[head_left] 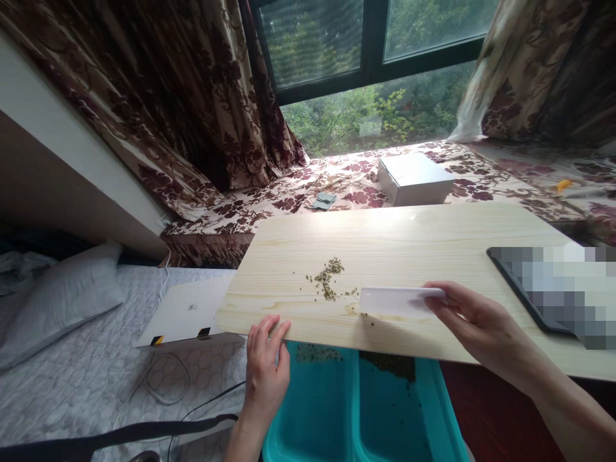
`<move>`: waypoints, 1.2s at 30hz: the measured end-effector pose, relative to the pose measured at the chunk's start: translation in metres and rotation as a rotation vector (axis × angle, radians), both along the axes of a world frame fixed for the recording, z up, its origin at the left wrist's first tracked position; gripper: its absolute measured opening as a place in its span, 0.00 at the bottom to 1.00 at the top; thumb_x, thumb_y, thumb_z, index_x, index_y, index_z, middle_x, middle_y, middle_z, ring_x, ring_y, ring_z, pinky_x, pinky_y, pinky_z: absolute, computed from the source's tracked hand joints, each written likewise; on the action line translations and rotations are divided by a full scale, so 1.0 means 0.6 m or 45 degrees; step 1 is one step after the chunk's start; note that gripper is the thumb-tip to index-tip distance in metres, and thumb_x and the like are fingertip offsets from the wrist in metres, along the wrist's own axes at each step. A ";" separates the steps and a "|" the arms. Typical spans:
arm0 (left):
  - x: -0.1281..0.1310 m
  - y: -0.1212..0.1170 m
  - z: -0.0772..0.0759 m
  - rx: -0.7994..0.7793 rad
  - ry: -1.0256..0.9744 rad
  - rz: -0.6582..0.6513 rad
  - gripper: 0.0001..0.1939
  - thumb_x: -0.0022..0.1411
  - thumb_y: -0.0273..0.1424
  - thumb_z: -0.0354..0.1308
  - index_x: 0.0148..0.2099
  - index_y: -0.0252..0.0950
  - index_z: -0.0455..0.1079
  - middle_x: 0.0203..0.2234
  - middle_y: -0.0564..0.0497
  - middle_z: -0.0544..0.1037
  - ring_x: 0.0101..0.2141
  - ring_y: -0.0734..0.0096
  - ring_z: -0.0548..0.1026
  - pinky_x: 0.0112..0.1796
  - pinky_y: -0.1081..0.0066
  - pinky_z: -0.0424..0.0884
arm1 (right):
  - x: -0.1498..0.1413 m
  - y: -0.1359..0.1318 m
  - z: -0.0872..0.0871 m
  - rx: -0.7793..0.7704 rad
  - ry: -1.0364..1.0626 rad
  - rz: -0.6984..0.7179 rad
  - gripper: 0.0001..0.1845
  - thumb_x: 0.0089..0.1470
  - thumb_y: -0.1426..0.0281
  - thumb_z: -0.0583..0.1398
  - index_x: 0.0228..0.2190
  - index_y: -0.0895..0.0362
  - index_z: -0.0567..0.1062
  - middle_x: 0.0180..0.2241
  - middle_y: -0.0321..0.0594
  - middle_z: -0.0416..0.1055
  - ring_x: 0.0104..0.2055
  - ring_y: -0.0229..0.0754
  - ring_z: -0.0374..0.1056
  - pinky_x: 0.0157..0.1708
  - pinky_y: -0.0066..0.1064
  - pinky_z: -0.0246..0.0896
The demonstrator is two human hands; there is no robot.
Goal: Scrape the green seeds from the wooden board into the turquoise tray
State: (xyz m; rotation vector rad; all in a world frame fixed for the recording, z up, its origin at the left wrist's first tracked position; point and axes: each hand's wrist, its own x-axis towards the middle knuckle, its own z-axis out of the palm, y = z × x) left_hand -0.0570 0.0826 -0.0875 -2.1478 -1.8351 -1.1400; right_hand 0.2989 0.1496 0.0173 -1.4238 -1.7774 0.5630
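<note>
My right hand (462,314) grips the right end of a white flat-sided piece (394,300), which stands on the light wooden table top (423,237). Its left end is close to a scatter of small greenish-brown grains (330,279). With fingers stretched out, my left hand (268,353) rests on the table's near edge. Below that edge is a turquoise two-compartment bin (356,410). Dark grains lie in its right compartment at the far side, and fewer show in the left one.
A tablet-like device (524,295), its screen blurred, lies on the table's right. A white box (414,178) and a small green cloth (324,201) are on the window ledge. Left are a white carton (192,311), cables and a quilted bed (96,385) with a pillow (62,301).
</note>
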 end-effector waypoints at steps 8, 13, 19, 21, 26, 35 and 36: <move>-0.001 0.003 -0.009 0.041 0.031 0.011 0.21 0.68 0.20 0.47 0.56 0.42 0.73 0.53 0.44 0.75 0.56 0.55 0.72 0.58 0.48 0.67 | 0.022 -0.005 -0.004 0.101 0.017 -0.014 0.19 0.57 0.48 0.59 0.35 0.49 0.80 0.29 0.38 0.82 0.30 0.48 0.79 0.29 0.33 0.74; -0.003 0.006 -0.008 0.054 0.059 0.006 0.21 0.68 0.20 0.47 0.56 0.41 0.73 0.53 0.43 0.75 0.56 0.55 0.72 0.56 0.49 0.70 | 0.022 -0.005 -0.013 0.114 0.016 -0.029 0.21 0.56 0.46 0.59 0.34 0.49 0.80 0.30 0.39 0.82 0.30 0.50 0.79 0.29 0.35 0.75; -0.008 0.005 -0.010 0.031 0.045 -0.009 0.20 0.69 0.21 0.47 0.56 0.41 0.72 0.54 0.43 0.74 0.56 0.55 0.71 0.60 0.46 0.63 | 0.011 -0.008 -0.009 0.032 0.058 -0.039 0.25 0.57 0.45 0.58 0.37 0.52 0.79 0.32 0.43 0.82 0.33 0.50 0.78 0.34 0.37 0.74; -0.008 0.003 -0.011 0.022 0.035 -0.018 0.19 0.69 0.21 0.48 0.56 0.41 0.71 0.54 0.43 0.73 0.57 0.54 0.71 0.60 0.45 0.62 | 0.007 -0.009 -0.004 0.003 0.096 -0.010 0.24 0.57 0.46 0.58 0.38 0.53 0.79 0.32 0.44 0.82 0.35 0.50 0.78 0.35 0.36 0.74; -0.008 0.003 -0.010 0.030 0.036 -0.027 0.19 0.69 0.22 0.48 0.56 0.42 0.71 0.54 0.43 0.73 0.57 0.54 0.70 0.62 0.45 0.60 | 0.001 -0.008 0.006 -0.039 0.093 0.071 0.18 0.59 0.52 0.59 0.36 0.53 0.78 0.32 0.42 0.81 0.34 0.47 0.77 0.35 0.34 0.72; -0.005 0.001 -0.013 0.024 0.034 0.002 0.20 0.69 0.21 0.47 0.57 0.42 0.71 0.54 0.43 0.73 0.57 0.55 0.71 0.59 0.46 0.65 | -0.031 0.016 0.010 0.035 0.062 0.054 0.16 0.59 0.55 0.57 0.36 0.53 0.77 0.30 0.42 0.81 0.31 0.46 0.76 0.29 0.32 0.70; -0.004 0.001 -0.014 0.026 0.029 0.002 0.20 0.69 0.21 0.47 0.57 0.42 0.71 0.54 0.43 0.74 0.57 0.55 0.71 0.59 0.47 0.65 | -0.034 0.017 0.012 0.037 0.046 0.051 0.16 0.60 0.55 0.57 0.36 0.53 0.77 0.30 0.42 0.81 0.30 0.46 0.76 0.28 0.32 0.70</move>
